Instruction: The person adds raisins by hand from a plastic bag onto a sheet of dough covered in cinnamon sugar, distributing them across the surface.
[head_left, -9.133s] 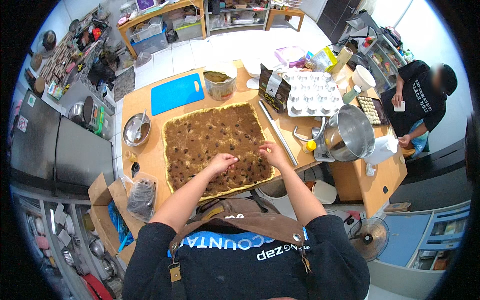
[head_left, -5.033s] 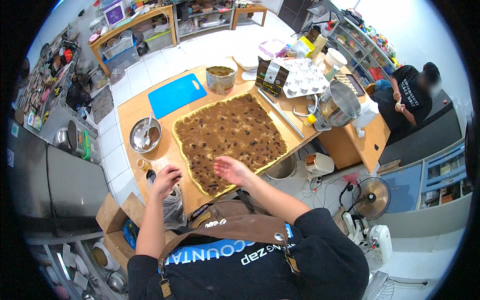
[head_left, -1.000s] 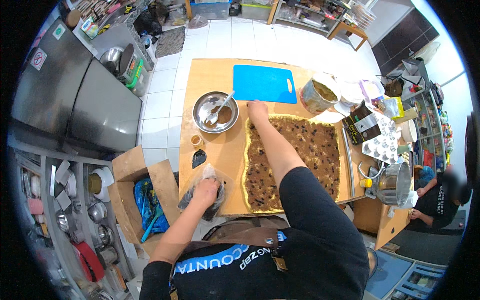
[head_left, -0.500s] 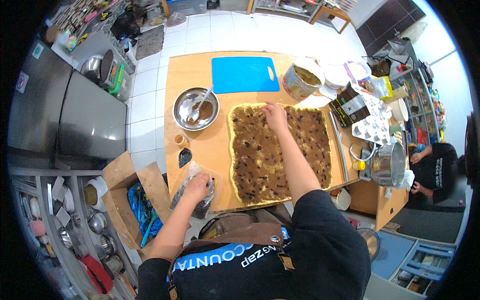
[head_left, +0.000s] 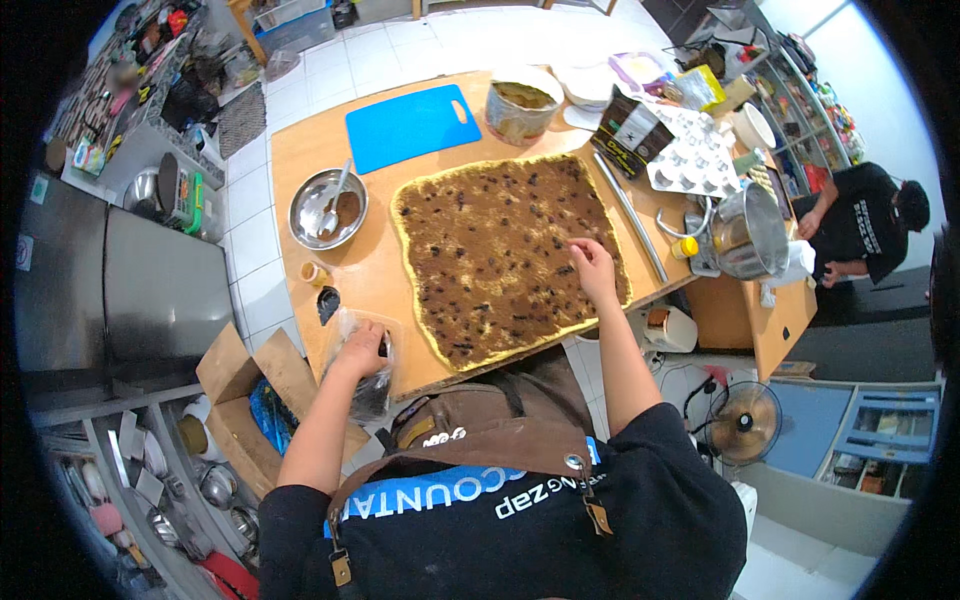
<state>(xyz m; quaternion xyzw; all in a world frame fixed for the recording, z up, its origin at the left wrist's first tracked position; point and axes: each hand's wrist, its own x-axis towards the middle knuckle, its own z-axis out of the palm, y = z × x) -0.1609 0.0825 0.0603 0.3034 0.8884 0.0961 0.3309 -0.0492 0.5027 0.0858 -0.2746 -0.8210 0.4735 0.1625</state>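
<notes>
A rectangular sheet of yellow dough (head_left: 480,230), coated with brown filling and dotted with dark raisin-like pieces, lies flat on the table. My right hand (head_left: 594,270) hovers over its right part, fingertips pinched together; whatever is between them is too small to make out. At the table's near left edge, my left hand (head_left: 362,350) grips a clear plastic bag (head_left: 372,396) of the same dark pieces, its fingers curled at the bag's mouth. Farther left stands a metal bowl (head_left: 328,210) holding brown powder and a spoon (head_left: 332,212).
A blue cutting board (head_left: 412,128) and an open tub (head_left: 522,105) stand beyond the dough. To its right are a metal tube (head_left: 632,220), a black pouch (head_left: 630,130), a muffin tray (head_left: 695,155) and a mixer bowl (head_left: 748,232). A co-worker (head_left: 870,220) stands at far right.
My right hand has moved from the dough's far edge nearer to me and over its right part. My left hand stays at the bag. The whole view has shifted and turned.
</notes>
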